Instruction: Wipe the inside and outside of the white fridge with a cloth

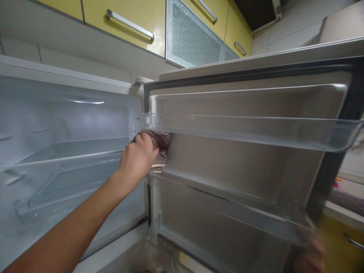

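My left hand [138, 155] is closed on a bunched brown-grey cloth [162, 149] with a pale striped edge. It presses the cloth against the hinge side of the inner panel of the open refrigerator door [241, 167], between two clear door shelves. The upper clear shelf [241, 131] runs just above the cloth, and the lower clear shelf [233, 208] passes just beneath it. At the bottom right, my right hand [311, 252] looks curled round the door's outer edge; it is dim and partly blurred.
To the left is the refrigerator's lit interior with a glass shelf [71, 151] and a clear drawer [71, 185] below it. Yellow wall cabinets [125, 19] with metal handles hang above. Behind the door, at right, stand a counter and a yellow lower cabinet [338, 231].
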The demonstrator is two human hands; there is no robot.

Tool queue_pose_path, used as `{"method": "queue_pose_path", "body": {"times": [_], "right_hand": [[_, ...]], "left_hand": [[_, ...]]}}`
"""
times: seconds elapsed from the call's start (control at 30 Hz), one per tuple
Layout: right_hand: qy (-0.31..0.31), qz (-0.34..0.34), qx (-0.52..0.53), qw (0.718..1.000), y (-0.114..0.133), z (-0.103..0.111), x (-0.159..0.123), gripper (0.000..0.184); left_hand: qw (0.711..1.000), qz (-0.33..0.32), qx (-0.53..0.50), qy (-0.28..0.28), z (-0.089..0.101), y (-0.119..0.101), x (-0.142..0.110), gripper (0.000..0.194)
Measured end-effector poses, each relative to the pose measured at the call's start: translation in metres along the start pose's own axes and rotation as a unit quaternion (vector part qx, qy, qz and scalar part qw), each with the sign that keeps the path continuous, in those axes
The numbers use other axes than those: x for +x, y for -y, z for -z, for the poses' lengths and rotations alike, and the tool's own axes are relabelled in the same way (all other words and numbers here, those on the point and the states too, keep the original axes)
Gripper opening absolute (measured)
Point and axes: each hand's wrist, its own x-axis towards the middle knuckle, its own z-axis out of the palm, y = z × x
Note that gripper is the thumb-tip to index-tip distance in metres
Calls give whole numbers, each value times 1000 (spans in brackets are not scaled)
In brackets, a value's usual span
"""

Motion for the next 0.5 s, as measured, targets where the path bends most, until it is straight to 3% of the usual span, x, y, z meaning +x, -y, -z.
{"method": "queue_pose_path", "body": {"times": [0.13, 0.27, 0.4, 0.5], "right_hand": [[-1, 1, -1, 1000, 10, -6, 0, 74], [-32, -10, 22, 999, 11, -8, -4, 80], [-88, -34, 29, 995, 3, -11, -11, 71], [-69, -22, 51, 996, 1, -10, -15, 64]], "left_hand": [[995, -93, 6, 32, 20, -19, -6, 24], [991, -102, -76, 48, 22, -50, 6, 25], [974, -159, -157, 38, 33, -112, -4, 30], [929, -281, -240, 13, 53, -171, -21, 37]]}}
